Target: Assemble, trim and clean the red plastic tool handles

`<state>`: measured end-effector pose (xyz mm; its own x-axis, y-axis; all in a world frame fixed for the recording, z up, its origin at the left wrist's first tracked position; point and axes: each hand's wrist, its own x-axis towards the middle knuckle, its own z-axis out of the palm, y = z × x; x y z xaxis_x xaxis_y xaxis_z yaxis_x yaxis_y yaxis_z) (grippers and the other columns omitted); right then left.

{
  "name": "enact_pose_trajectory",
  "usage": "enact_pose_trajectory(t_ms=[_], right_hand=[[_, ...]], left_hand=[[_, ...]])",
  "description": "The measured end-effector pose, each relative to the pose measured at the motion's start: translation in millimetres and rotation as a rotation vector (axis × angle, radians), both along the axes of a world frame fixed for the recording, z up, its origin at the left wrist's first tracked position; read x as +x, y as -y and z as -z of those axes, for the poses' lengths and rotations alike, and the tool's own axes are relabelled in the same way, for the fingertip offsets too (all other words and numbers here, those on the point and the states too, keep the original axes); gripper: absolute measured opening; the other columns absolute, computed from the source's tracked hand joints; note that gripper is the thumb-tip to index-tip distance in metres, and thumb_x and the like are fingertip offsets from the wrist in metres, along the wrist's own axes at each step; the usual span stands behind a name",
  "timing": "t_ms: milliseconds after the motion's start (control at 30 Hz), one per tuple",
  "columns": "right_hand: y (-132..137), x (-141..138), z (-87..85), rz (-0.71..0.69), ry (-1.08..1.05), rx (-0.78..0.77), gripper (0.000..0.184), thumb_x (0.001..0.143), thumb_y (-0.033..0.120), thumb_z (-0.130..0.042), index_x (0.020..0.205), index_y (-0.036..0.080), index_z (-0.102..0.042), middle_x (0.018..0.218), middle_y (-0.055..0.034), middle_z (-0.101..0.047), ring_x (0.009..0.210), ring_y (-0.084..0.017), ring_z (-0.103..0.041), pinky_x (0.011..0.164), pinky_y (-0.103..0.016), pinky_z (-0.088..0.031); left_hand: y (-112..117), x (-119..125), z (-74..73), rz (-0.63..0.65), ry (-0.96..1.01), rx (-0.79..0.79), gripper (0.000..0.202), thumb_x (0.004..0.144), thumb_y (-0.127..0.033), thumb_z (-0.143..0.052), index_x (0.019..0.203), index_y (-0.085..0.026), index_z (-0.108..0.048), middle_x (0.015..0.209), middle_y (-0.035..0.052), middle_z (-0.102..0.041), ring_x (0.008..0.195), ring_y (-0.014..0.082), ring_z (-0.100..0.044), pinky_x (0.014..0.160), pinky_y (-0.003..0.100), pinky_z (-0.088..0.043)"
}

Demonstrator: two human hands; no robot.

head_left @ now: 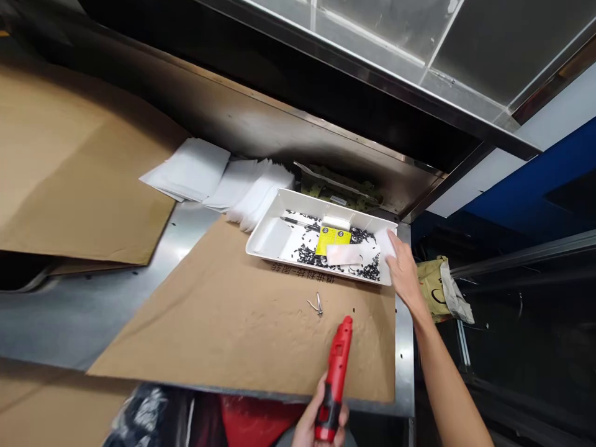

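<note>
My left hand (311, 417) is wrapped round a red and black cordless screwdriver (339, 357), held over the front edge of the bench with its red end pointing away from me. At the right end of a white plastic tray (261, 244) is my right hand (404, 268), its fingers closed over the end wall. Many small black screw-like pieces (307, 256) lie loose in the tray. Among them are a pen (298, 221), a yellow card (331, 238) and a pale, pinkish-white packet (344, 254). A few thin metal pieces (318, 305) rest on the cardboard in front of the tray.
A cardboard sheet (223, 316) covers part of the metal bench (88, 316). Stacks of white sheets (195, 167) stand behind, beside a green patterned packet (338, 186). Large cardboard (84, 161) lies at left. A yellowish bag (433, 285) is beyond the bench's right edge.
</note>
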<state>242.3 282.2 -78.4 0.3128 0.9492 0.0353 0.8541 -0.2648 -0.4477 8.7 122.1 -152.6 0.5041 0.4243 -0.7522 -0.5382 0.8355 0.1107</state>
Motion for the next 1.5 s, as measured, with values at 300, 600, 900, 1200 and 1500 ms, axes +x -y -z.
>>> enact_pose_trajectory(t_ms=[300, 600, 900, 1200, 1500], right_hand=[[162.0, -7.7, 79.2, -0.288, 0.108, 0.000, 0.041, 0.098, 0.032, -0.038, 0.137, 0.040, -0.049, 0.145, -0.0084, -0.032, 0.124, -0.029, -0.055, 0.089, -0.040, -0.058], [173.3, -11.3, 108.3, -0.307, 0.098, 0.244, 0.046, 0.095, 0.017, -0.045, 0.137, 0.035, -0.051, 0.151, -0.0079, -0.034, 0.129, -0.027, -0.051, 0.092, -0.037, -0.058], [178.4, 5.4, 98.8, -0.384, 0.137, 0.168, 0.052, 0.093, 0.010, -0.044, 0.141, 0.031, -0.047, 0.151, -0.0122, -0.035, 0.130, -0.027, -0.050, 0.089, -0.037, -0.060], [167.4, 2.0, 102.9, -0.407, 0.090, 0.240, 0.056, 0.095, 0.015, -0.044, 0.146, 0.037, -0.037, 0.154, -0.0084, -0.034, 0.122, -0.024, -0.058, 0.081, -0.031, -0.062], [158.8, -1.5, 107.9, -0.512, 0.075, 0.293, 0.058, 0.094, 0.013, -0.046, 0.146, 0.037, -0.037, 0.156, -0.0078, -0.030, 0.125, -0.025, -0.055, 0.088, -0.036, -0.060]], left_hand=[[-38.7, 67.1, 35.6, 0.260, 0.089, -0.019, 0.050, 0.076, -0.053, -0.071, 0.108, -0.019, -0.053, 0.054, -0.0026, -0.054, 0.035, 0.0006, -0.027, 0.035, 0.010, -0.009], [-35.5, 65.8, 27.7, 0.334, -0.174, 0.082, 0.091, 0.053, -0.075, -0.074, 0.120, -0.019, -0.048, 0.049, -0.0065, -0.050, 0.038, 0.0019, -0.022, 0.038, 0.014, -0.008], [-32.2, 79.8, 18.7, 0.375, -0.334, 0.219, 0.092, 0.062, -0.079, -0.062, 0.125, -0.015, -0.047, 0.046, -0.0061, -0.048, 0.037, 0.0044, -0.026, 0.038, 0.017, -0.010], [-42.8, 60.0, 35.5, 0.258, 0.033, -0.129, 0.030, 0.089, -0.044, -0.059, 0.099, -0.016, -0.056, 0.051, -0.0026, -0.052, 0.034, -0.0002, -0.024, 0.033, 0.008, -0.011], [-52.8, 47.1, 36.1, 0.187, 0.215, -0.342, 0.062, 0.102, -0.040, -0.016, 0.071, -0.006, -0.057, 0.051, -0.0007, -0.045, 0.029, -0.0027, -0.028, 0.029, 0.005, -0.017]])
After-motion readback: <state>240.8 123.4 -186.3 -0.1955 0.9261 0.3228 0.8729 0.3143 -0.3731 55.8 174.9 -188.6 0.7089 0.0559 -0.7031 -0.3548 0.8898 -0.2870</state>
